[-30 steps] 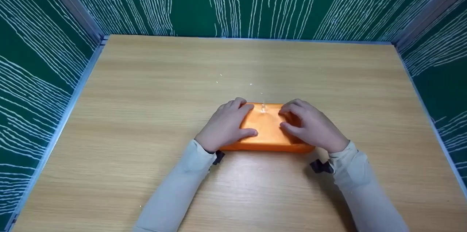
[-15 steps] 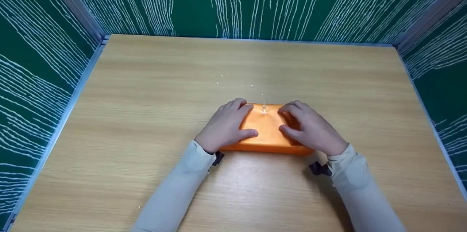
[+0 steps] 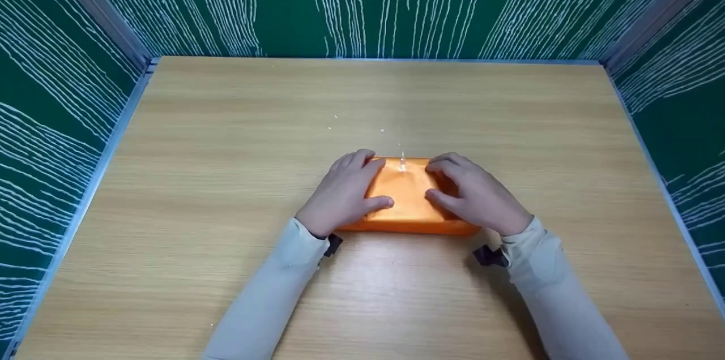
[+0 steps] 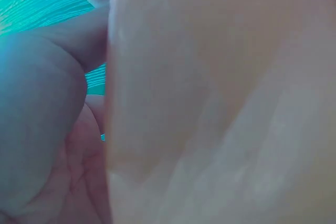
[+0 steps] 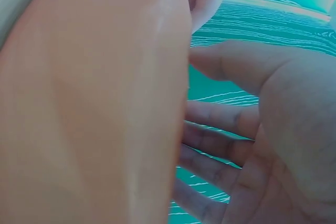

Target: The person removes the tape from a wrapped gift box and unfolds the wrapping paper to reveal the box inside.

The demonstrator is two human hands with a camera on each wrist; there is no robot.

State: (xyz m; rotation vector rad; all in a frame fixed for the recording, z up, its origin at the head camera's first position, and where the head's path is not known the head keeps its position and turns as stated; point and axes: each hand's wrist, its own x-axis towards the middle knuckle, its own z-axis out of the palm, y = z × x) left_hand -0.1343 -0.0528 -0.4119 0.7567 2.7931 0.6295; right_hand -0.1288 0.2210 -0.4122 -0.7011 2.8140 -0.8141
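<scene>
An orange wrapped packet [image 3: 405, 193], box-shaped with a smooth, slightly creased cover, lies on the wooden table. A small clear shiny strip [image 3: 402, 165] sits at its far edge. My left hand [image 3: 345, 193] holds the left end, its thumb lying across the top and its fingers by the far left corner. At the other end, my right hand [image 3: 478, 193] grips the packet with bent fingers and thumb. In both wrist views the orange cover [image 4: 210, 103] fills much of the picture, hiding parts of the fingers. The right fingers [image 5: 210, 166] run partly out of sight behind it.
Pale wooden tabletop [image 3: 238, 179] surrounds the packet. Several tiny white specks [image 3: 382, 130] lie beyond it. Green walls [image 3: 283, 3] with white wavy lines rise at the back and both sides, meeting the table at a bluish border.
The head view has shifted slightly, so everything appears a little further left. Both hands keep their places on the orange packet.
</scene>
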